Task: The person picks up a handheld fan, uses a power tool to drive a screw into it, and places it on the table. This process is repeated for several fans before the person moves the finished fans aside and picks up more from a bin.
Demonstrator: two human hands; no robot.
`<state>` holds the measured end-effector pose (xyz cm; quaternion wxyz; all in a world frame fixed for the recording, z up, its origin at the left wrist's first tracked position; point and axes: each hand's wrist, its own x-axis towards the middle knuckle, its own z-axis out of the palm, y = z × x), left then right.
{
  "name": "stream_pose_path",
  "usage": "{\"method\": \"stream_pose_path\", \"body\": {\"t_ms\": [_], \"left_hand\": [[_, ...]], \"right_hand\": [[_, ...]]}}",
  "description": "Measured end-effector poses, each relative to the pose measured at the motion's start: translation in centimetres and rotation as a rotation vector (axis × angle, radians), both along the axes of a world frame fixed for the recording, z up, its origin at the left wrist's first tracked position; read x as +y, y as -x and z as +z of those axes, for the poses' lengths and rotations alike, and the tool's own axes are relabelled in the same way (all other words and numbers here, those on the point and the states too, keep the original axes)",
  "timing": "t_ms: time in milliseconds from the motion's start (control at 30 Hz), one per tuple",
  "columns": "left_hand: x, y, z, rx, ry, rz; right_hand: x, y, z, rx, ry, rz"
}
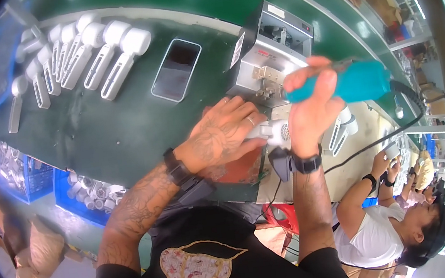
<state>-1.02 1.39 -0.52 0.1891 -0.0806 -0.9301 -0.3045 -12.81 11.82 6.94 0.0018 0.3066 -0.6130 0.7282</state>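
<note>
My left hand (220,133) is closed around the grey-and-white body of a small handheld fan (279,133), which has a round grille at its right end. The fan is held low over a reddish-brown mat (238,169), and my fingers hide part of it. My right hand (313,105) grips a teal electric screwdriver (364,81), blurred and lying roughly sideways above the fan. From its right end a black cable (381,147) curves down. Whether the tool's tip touches anything cannot be made out.
A metal screw feeder (269,48) stands at the back, right of a phone (177,69). Several white handheld fans (125,64) lie at the far left; others (339,132) lie right of my hand. Blue bins (76,200) hold white parts. A co-worker (375,231) sits at right.
</note>
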Motion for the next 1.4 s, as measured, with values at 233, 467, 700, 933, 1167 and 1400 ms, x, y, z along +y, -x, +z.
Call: {"method": "stream_pose_path", "body": {"t_ms": [233,467,700,933,1167,1400], "left_hand": [[0.1,-0.1,0.7,0.020,-0.053,-0.012],[-0.1,0.0,0.5,0.066,-0.102,0.026],[0.1,0.0,0.7,0.032,-0.103,0.008],[0.2,-0.1,0.9,-0.001,-0.110,0.015],[0.2,0.2,0.9,0.022,-0.073,0.019],[-0.2,-0.4,0.7,0.123,0.008,-0.029]], "right_hand": [[-1.0,1.3,-1.9,0.058,0.081,0.032],[1.8,-1.9,0.0,-0.054,0.008,0.060],[5.3,-3.9,-0.7,-0.103,-0.009,0.054],[5.5,-3.7,-2.3,-0.112,0.004,0.078],[5.3,-3.6,-2.8,-0.151,0.042,0.155],[5.8,-4.2,-3.3,-0.252,0.017,0.101]]}}
